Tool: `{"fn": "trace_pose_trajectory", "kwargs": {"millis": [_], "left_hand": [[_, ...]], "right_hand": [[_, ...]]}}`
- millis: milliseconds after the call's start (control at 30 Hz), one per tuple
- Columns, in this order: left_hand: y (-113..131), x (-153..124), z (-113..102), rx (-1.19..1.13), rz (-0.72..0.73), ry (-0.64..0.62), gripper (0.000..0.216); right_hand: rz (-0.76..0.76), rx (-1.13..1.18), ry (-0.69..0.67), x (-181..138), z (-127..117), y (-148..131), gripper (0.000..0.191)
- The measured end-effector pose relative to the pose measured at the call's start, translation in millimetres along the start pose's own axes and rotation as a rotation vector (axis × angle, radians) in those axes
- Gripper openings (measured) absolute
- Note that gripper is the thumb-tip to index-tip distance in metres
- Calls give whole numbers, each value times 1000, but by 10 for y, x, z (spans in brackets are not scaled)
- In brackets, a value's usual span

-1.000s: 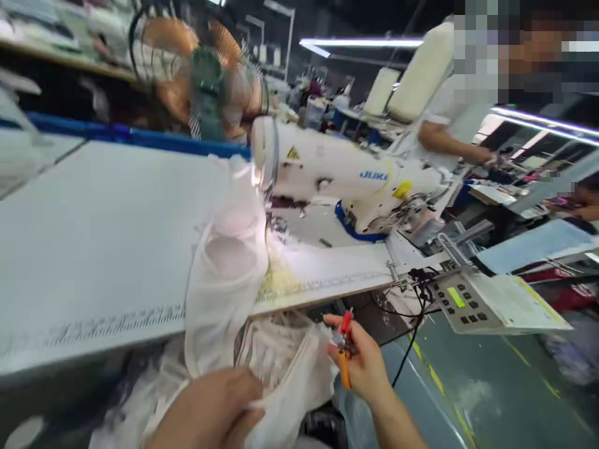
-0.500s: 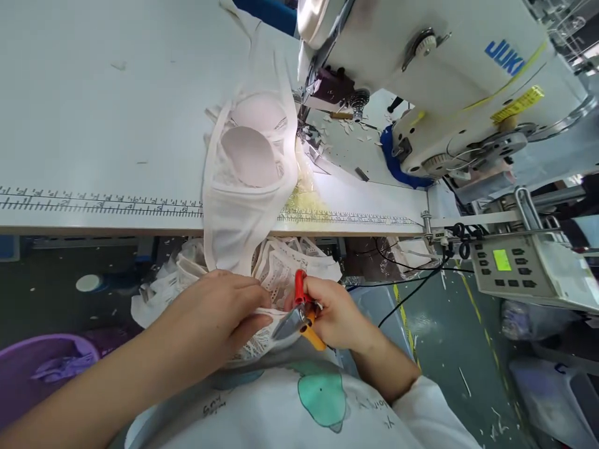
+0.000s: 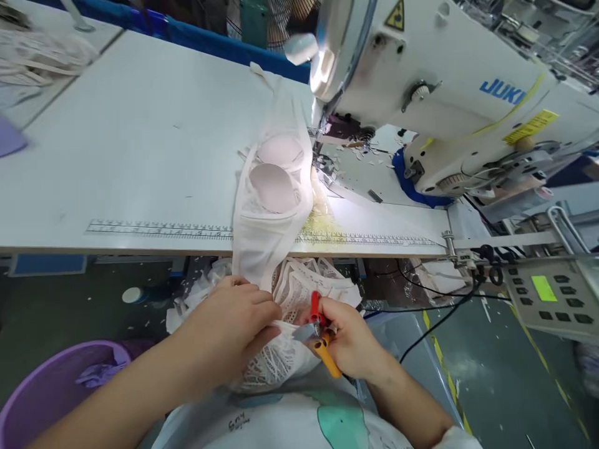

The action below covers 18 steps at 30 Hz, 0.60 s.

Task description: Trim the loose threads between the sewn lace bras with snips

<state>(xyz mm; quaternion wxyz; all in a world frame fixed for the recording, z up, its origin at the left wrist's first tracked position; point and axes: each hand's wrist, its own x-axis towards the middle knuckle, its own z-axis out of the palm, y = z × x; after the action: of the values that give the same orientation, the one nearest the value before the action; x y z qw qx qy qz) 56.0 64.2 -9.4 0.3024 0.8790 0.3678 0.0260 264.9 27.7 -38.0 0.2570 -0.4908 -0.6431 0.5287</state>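
Observation:
A pale pink bra [image 3: 274,187] lies across the white sewing table [image 3: 140,143] and hangs over its front edge into my lap. My left hand [image 3: 231,327] is closed on the white lace fabric [image 3: 281,358] just below the table edge. My right hand [image 3: 349,337] is closed on a small thread snipper [image 3: 321,330] with red and orange handles. The blades point left at the lace, right next to my left fingers. More lace pieces [image 3: 309,287] are heaped between my hands and the table.
A white JUKI sewing machine [image 3: 444,106] stands on the table at the right, its needle area beside the bra. A control panel [image 3: 552,293] with a green screen hangs at the right. A purple bin [image 3: 60,386] sits at lower left. Cables [image 3: 435,299] run under the table.
The view swung down from the room to the table and my lap. My right hand brought the snipper to the lace held by my left hand.

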Motion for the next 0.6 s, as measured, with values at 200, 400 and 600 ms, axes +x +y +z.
{"fn": "trace_pose_trajectory", "kwargs": {"millis": [200,400,600], "left_hand": [[-161,-314,-88,-422,-276,152,17],[-169,-335,-7,-751,-416,175,13],[-147,-330,14,-914,-398,211,9]], "right_hand": [[7,80,4,-88,27,69,8],[27,122,-15,-122,62,109,12],[17,115,-19,-159,67,118,14]]}}
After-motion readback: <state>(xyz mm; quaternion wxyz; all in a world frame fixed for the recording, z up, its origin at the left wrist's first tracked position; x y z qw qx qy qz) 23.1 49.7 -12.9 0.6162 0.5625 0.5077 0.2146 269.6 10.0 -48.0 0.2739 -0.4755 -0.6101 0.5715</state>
